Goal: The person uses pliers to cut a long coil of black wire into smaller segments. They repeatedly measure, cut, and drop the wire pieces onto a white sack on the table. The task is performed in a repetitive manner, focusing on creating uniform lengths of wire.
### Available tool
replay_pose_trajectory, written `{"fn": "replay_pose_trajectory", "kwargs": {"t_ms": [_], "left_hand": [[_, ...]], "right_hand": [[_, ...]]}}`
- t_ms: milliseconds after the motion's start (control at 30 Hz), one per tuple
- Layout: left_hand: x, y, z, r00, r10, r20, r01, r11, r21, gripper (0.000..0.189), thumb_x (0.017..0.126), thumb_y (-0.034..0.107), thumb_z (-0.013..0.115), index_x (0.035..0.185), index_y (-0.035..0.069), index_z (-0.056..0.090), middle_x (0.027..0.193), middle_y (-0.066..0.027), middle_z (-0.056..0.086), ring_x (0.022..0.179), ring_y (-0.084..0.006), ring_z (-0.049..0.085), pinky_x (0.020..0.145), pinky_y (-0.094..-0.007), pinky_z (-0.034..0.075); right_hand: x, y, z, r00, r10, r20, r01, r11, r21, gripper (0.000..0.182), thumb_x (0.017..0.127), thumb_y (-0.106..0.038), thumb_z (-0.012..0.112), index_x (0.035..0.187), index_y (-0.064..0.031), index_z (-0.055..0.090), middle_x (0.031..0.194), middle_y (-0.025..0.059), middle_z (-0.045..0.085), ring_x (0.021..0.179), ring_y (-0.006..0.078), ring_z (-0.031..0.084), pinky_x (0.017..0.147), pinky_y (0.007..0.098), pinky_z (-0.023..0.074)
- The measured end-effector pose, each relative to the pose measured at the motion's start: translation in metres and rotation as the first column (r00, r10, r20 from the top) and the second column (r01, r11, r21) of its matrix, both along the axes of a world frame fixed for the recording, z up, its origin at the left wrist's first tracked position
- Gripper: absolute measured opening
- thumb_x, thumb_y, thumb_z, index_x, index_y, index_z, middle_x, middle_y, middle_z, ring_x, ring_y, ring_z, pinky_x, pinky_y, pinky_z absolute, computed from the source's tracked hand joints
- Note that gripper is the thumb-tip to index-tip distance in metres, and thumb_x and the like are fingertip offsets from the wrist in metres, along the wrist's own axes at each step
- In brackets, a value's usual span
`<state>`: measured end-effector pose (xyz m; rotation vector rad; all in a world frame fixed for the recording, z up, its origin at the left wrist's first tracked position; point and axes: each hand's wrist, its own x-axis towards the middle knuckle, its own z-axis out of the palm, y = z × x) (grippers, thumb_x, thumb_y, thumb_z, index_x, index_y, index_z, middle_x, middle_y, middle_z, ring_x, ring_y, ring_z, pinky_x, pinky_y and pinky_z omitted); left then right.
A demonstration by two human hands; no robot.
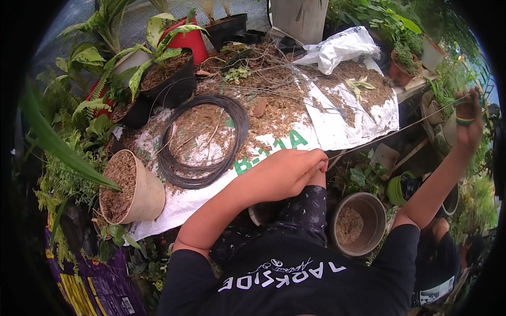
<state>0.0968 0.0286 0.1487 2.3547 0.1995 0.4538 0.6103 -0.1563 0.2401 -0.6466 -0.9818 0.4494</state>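
My left hand (302,170) is closed with thumb and fingertips together on a thin metal wire (371,138), near the front edge of the white woven sack (336,132). From there the wire stretches up and right to my right hand (470,122), raised at the far right. That hand is blurred and grips what looks like a hand tool with green and yellow handles (465,121); its jaws cannot be made out. A coil of dark wire (242,136) lies on the sack, left of my left hand.
Brown, fibrous potting material (276,87) is strewn over the sack, with loose wires behind. A beige pot (150,193) lies tilted at left. Black pots (178,89) stand behind. A round pot (381,221) sits below at right. Another person's leg (438,260) shows at lower right.
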Motion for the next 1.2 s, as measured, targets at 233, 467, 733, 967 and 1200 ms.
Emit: {"fn": "replay_pose_trajectory", "kwargs": {"t_ms": [233,467,733,967,1200], "left_hand": [[0.0,0.016,0.001,0.993,0.059,-0.104,-0.047,0.992,0.115,0.016,0.102,0.015,0.048,0.104,0.003,0.058,0.09,-0.0177,0.067,0.087,-0.0392,0.065,0.075,-0.0452,0.05],[-0.013,0.056,0.012,0.979,0.169,0.112,-0.16,0.983,-0.086,0.017,0.105,0.016,0.048,0.101,0.0,0.053,0.074,-0.0029,0.054,0.068,-0.0123,0.051,0.065,-0.028,0.044],[-0.053,0.122,0.094,0.855,0.244,0.457,0.082,0.808,-0.583,0.017,0.108,0.023,0.045,0.107,0.008,0.054,0.075,0.0073,0.034,0.061,-0.0025,0.029,0.051,-0.0188,0.026],[-0.057,0.142,0.112,0.894,0.224,0.389,0.125,0.708,-0.695,0.016,0.108,0.022,0.045,0.11,0.008,0.052,0.076,0.0077,0.036,0.061,-0.0018,0.029,0.048,-0.0183,0.023],[-0.056,0.138,0.106,0.938,0.124,0.323,0.217,0.517,-0.828,0.017,0.107,0.021,0.047,0.111,0.006,0.054,0.08,0.0046,0.047,0.066,-0.0018,0.044,0.056,-0.0167,0.044]], "right_hand": [[0.08,-0.046,-0.01,1.0,0.023,-0.012,-0.025,0.994,-0.11,0.035,0.101,-0.015,0.057,0.134,-0.0021,0.054,0.12,0.0046,0.062,0.11,0.0154,0.059,0.1,0.0359,0.0472],[-0.049,0.02,-0.006,0.934,-0.357,-0.024,0.341,0.908,-0.245,0.049,0.106,-0.029,0.047,0.145,-0.0009,0.044,0.146,0.0138,0.05,0.127,0.0243,0.054,0.107,0.0373,0.0438],[-0.255,0.076,-0.098,0.984,0.161,0.079,-0.083,0.798,-0.596,0.039,0.106,-0.037,0.046,0.118,-0.0035,0.062,0.093,0.0083,0.07,0.069,0.0076,0.06,0.06,0.0208,0.0445],[-0.41,0.132,-0.154,0.593,0.803,0.065,-0.504,0.433,-0.748,0.032,0.104,-0.03,0.053,0.115,-0.0013,0.061,0.09,0.0031,0.07,0.063,0.0056,0.056,0.055,0.022,0.0464],[-0.432,0.15,-0.135,0.609,0.79,0.068,-0.515,0.459,-0.724,0.035,0.104,-0.033,0.052,0.116,-0.0014,0.061,0.093,0.0052,0.071,0.065,0.0069,0.058,0.055,0.0234,0.0484]]}}
